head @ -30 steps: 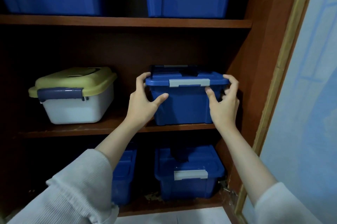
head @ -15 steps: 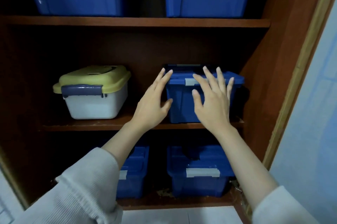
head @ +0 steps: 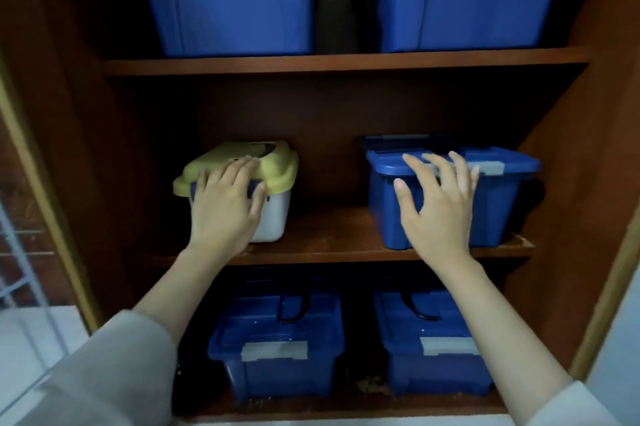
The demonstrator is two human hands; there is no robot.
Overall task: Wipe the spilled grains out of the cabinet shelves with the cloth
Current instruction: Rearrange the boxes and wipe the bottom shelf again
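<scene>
Grains (head: 375,387) noted in a small heap at the front of the bottom shelf (head: 346,406), between the two lower boxes (head: 277,356); faint specks on the middle shelf (head: 329,238) may be more, too small to confirm. Cloth: not in view, and neither of my hands holds it. My left hand (head: 225,207) lies on the front of the yellow box (head: 277,179), fingers close together over the lid edge and latch, thumb alongside; whether it presses or only rests I cannot tell. My right hand (head: 440,210) is spread wide, fingers apart, in front of the blue box (head: 502,203), fingertips at the lid's front rim, gripping nothing. Both boxes stand on the middle shelf, well apart, the blue one at its very front edge. Assessment: the step in hand looks to be shifting boxes to bare the shelf, and wiping is not yet begun. Risks as I judge them: a box dragged one-handed could plough loose grains toward the back wall or off the front onto the floor; the blue box, already at the edge, could tip forward if pulled by its lid rim alone; pressure on the yellow box's latch could spring the lid and add to the spill; and with no cloth to hand, anything dislodged from this shelf would drop onto the boxes below
</scene>
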